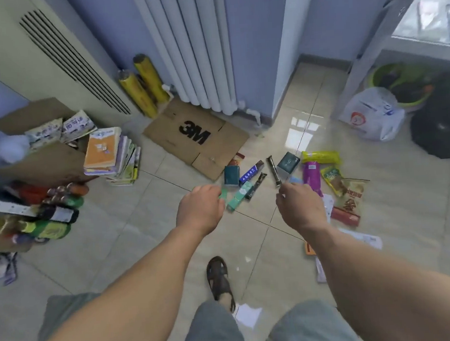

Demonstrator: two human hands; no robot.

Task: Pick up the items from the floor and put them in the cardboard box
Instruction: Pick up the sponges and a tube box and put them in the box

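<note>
Several small items lie scattered on the tiled floor: a dark teal box (231,175), a blue stick pack (251,172), a mint green box (240,196), a dark wrapped bar (274,171), a purple pouch (311,176), a yellow packet (321,157) and snack bags (350,192). My left hand (200,209) hovers above them with curled fingers pinching a small green packet (223,196). My right hand (301,205) hangs over the pile with loosely curled fingers, and nothing shows in them. An open cardboard box (39,164) stands at the left with packets inside.
A flattened 3M cardboard (197,137) lies by the radiator. A stack of books (111,154) leans beside the box, and bottles (48,217) lie at far left. A white plastic bag (371,114), a green basin and a black bag sit at right. My sandalled foot (218,277) stands below.
</note>
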